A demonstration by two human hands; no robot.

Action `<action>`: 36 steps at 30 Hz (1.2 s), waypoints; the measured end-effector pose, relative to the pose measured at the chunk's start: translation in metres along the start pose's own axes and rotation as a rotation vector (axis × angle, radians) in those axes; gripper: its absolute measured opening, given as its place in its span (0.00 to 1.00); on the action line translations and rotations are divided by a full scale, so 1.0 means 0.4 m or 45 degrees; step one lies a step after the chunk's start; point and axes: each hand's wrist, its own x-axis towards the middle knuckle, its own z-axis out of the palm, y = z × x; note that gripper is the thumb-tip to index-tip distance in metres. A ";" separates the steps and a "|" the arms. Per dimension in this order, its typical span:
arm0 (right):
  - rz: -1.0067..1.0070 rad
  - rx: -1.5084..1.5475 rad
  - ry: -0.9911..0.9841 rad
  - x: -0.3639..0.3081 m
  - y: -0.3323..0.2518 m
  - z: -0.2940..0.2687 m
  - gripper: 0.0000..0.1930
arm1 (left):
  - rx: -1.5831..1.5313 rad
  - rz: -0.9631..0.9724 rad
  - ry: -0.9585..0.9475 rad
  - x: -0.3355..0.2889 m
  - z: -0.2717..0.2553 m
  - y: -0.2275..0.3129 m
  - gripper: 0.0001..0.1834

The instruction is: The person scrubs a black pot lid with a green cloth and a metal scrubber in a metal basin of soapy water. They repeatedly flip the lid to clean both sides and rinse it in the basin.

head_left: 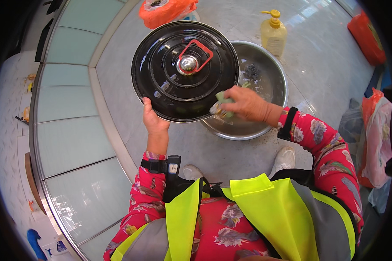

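My left hand (154, 119) grips the near rim of a round black pot lid (157, 69), its thumb on top and the other fingers hidden beneath. The lid is tilted up, showing a silver knob and a red, frame-shaped piece on it. In my right hand (248, 104), closed and slightly blurred, is a green and whitish cloth (222, 104), held at the lid's right edge. Below that hand stands a wide metal basin (274, 74), partly covered by the lid. Inside it are murky water and a dark grey, crumpled scrubber-like clump (251, 71).
A yellow pump bottle (273, 37) stands behind the basin. Orange bags (167, 11) lie at the far left, with a red-orange bag (368, 39) far right. Plastic bags (376, 139) sit at my right. A glass-panelled barrier (74, 102) curves along the left. My shoes (285, 161) are close to the basin.
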 end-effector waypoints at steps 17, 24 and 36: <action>1.031 -0.024 -0.031 -0.102 0.163 -0.035 0.27 | -0.034 0.012 0.035 0.015 -0.056 0.025 0.23; 1.108 1.295 0.582 0.013 0.093 -0.031 0.48 | -0.055 -0.035 -0.136 0.006 -0.034 0.026 0.24; 1.420 1.222 0.543 0.004 0.117 0.013 0.32 | 0.018 0.017 -0.156 -0.002 -0.011 0.032 0.24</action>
